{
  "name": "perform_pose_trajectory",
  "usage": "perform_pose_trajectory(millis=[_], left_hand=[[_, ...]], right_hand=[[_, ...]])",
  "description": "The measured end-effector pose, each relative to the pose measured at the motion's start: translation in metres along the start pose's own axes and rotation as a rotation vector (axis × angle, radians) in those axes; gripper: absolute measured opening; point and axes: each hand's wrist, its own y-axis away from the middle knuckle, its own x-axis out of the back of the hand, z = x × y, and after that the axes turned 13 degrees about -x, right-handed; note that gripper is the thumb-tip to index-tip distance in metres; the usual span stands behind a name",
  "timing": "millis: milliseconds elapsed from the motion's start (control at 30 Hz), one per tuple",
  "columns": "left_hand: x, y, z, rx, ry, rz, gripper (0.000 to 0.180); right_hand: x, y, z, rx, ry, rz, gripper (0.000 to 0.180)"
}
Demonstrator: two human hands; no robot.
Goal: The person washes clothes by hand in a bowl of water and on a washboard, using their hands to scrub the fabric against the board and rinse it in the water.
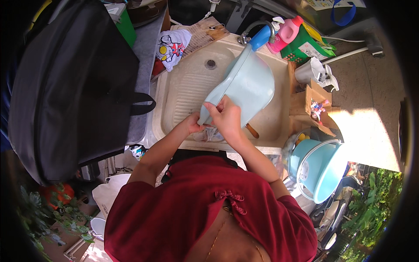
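Pale-blue plastic forms the basin (255,83), which is held tipped on its side over the cream sink (183,74), its rim running from one o'clock down to seven. Near the seven o'clock end, the rim is pinched between thumb and fingers by the right hand (227,115). The left hand (193,124) is set close by at the same corner; its fingertips are partly hidden, so whether it is closed cannot be told. The thin edge is probably chosen because it is more easily gripped than the broad, smooth wall. Beneath, a crumpled pale item (209,134) is partly covered towards seven, and a brown handle (252,131) is seen at five. The drain (210,64) is left uncovered at eleven.

Around the sink, the tap (262,25) is fixed at one o'clock, with a pink bottle (286,35) presumably kept there for easy reach. A cardboard box (318,107) is placed at three, a blue bucket (321,168) at four. The grey surface (146,56) at ten is partly hidden by a black bag (74,96) at nine. Greenery (371,209) is sunlit beyond four.
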Motion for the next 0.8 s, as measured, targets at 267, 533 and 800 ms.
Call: perform_pose_trajectory(millis=[267,533,800], left_hand=[[-0.095,-0.017,0.019,-0.113,-0.466,-0.059,0.059],[-0.15,-0.096,-0.005,-0.269,-1.613,0.113,0.079],[-0.12,-0.166,-0.038,-0.344,-1.811,0.004,0.075]], right_hand=[[0.08,0.034,0.08,-0.2,-0.682,0.107,0.029],[0.086,0.017,0.178,-0.834,-1.109,0.262,0.056],[0.096,-0.041,0.266,-0.793,-1.363,0.305,0.037]])
